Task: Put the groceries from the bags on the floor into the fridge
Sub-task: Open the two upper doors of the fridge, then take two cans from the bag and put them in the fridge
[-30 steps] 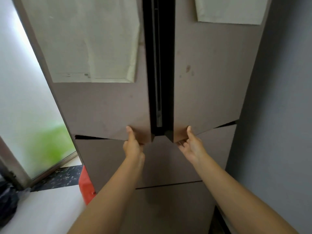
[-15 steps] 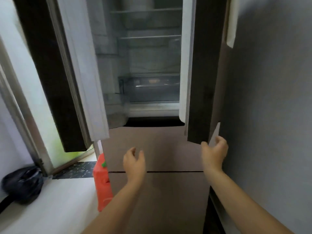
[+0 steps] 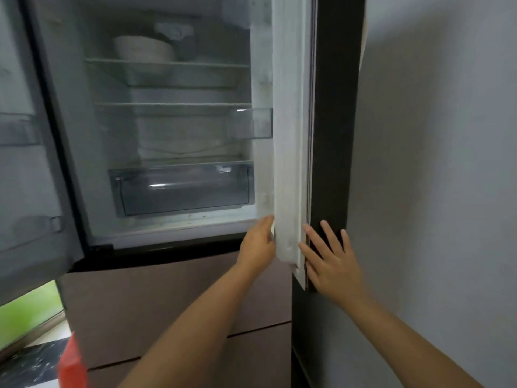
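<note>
Head view. Fridge (image 3: pixel 179 141): both upper doors swung wide. Right door (image 3: pixel 291 135): left hand (image 3: pixel 258 245) flat against its inner bottom edge, right hand (image 3: pixel 330 261) spread flat on its dark outer edge; neither grasping. White bowl (image 3: pixel 144 50): top shelf, left of right door. Clear drawer (image 3: pixel 181 189): lowest, left of right door. Grocery bags: out of view.

Grey wall (image 3: pixel 436 163) right, bright window (image 3: pixel 28 306) lower left

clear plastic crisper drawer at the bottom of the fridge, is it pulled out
No, the clear plastic crisper drawer sits pushed in flush under the lowest glass shelf, and neither hand touches it.
</note>
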Tool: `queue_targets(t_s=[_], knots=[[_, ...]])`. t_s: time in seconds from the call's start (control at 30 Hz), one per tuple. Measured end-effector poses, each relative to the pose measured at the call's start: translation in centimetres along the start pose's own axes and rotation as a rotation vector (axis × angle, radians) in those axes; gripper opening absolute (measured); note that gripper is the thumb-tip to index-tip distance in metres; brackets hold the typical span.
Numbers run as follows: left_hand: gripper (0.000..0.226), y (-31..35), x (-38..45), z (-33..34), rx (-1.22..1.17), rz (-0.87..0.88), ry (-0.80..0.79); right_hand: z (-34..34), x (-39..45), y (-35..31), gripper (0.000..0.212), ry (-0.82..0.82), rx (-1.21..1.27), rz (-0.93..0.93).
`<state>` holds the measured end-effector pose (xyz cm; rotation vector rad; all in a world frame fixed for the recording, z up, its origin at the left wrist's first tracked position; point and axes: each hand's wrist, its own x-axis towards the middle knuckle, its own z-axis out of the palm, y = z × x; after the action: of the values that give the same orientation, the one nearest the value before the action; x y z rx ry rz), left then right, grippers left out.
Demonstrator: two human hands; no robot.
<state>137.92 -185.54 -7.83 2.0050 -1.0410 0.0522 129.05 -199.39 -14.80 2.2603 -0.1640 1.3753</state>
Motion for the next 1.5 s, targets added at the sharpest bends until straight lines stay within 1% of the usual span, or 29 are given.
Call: queue_targets(t_s=[0.07,0.13,0.2,0.23,0.27,0.3,0.4,0.5,0.6,0.7,0.73,0.8,0.83,0.93,1.03,1.1,1.13,1.17,1.23,1.3,1.37,1.47,1.5], knots=[[0.044,0.9,1.0,1.7,-0.062,0.031,-0.1,-0.1,-0.9,2.3,0.034,0.004,0.05,0.047],[0.05,1.7,1.3,3.5,-0.024,0.072,-0.191,-0.6,-1.9,4.5,0.041,-0.032,0.113,0.091],[0.057,2.4,1.4,5.0,0.036,0.109,-0.244,-1.3,-2.6,6.4,0.046,-0.095,0.125,0.113],[0.058,2.5,1.5,5.5,0.075,0.104,-0.247,-1.6,-2.7,7.2,0.055,-0.158,0.116,0.152],[0.058,2.3,1.5,6.0,0.111,0.085,-0.229,-1.6,-2.8,7.9,0.061,-0.212,0.099,0.196],[0.057,2.0,1.6,6.2,0.142,0.063,-0.198,-1.7,-2.8,8.4,0.062,-0.254,0.072,0.221],[0.054,0.0,0.8,5.4,0.253,-0.01,-0.091,-1.4,-2.5,8.3,0.048,-0.279,0.007,0.15],[0.051,-3.2,-1.1,2.8,0.426,-0.117,0.009,-1.0,-1.0,5.2,0.052,-0.317,0.031,0.112],[0.041,-6.7,-4.3,-1.4,0.55,-0.229,0.088,-0.3,1.0,0.0,0.048,-0.357,0.131,0.027],[0.031,-9.9,-8.3,-6.2,0.647,-0.277,0.243,0.5,3.3,-6.5,0.049,-0.363,0.28,-0.042],[0.03,-10.8,-9.9,-8.0,0.677,-0.309,0.266,0.6,3.9,-9.0,0.05,-0.365,0.327,-0.065],[0.033,-12.4,-13.3,-11.2,0.749,-0.443,0.259,0.3,5.2,-14.0,0.052,-0.386,0.386,-0.121],[0.034,-13.5,-15.1,-12.6,0.778,-0.478,0.287,-0.2,5.8,-16.4,0.052,-0.415,0.407,-0.148],[0.033,-16.0,-20.8,-17.2,0.823,-0.592,0.303,-1.6,6.9,-23.7,0.052,-0.44,0.502,-0.227],[0.03,-17.7,-27.2,-21.7,0.91,-0.737,0.325,-4.7,8.1,-31.0,0.054,-0.454,0.601,-0.296],[0.031,-18.5,-31.7,-24.7,0.957,-0.82,0.323,-7.5,8.7,-35.9,0.049,-0.54,0.691,-0.288],[0.031,-18.9,-34.0,-26.2,0.99,-0.854,0.317,-8.7,8.9,-38.4,0.046,-0.585,0.721,-0.323],[0.031,-19.2,-36.5,-27.5,1.019,-0.885,0.311,-10.2,9.0,-40.9,0.044,-0.578,0.769,-0.352],[0.031,-19.9,-41.4,-30.0,1.043,-0.945,0.319,-13.0,8.7,-46.3,0.036,-0.448,0.829,-0.45],[0.031,-20.7,-46.9,-32.3,1.055,-1.006,0.327,-16.0,8.1,-52.0,0.029,-0.382,0.884,-0.514],[0.032,-21.5,-52.7,-34.1,1.063,-1.074,0.303,-19.6,7.0,-57.4,0.029,-0.435,0.963,-0.566],[0.034,-23.0,-60.9,-36.0,1.053,-1.189,0.264,-23.7,4.5,-64.8,0.028,-0.455,1.085,-0.629],[0.035,-23.5,-63.2,-36.4,1.038,-1.23,0.259,-24.9,3.7,-66.8,0.028,-0.518,1.128,-0.646]])
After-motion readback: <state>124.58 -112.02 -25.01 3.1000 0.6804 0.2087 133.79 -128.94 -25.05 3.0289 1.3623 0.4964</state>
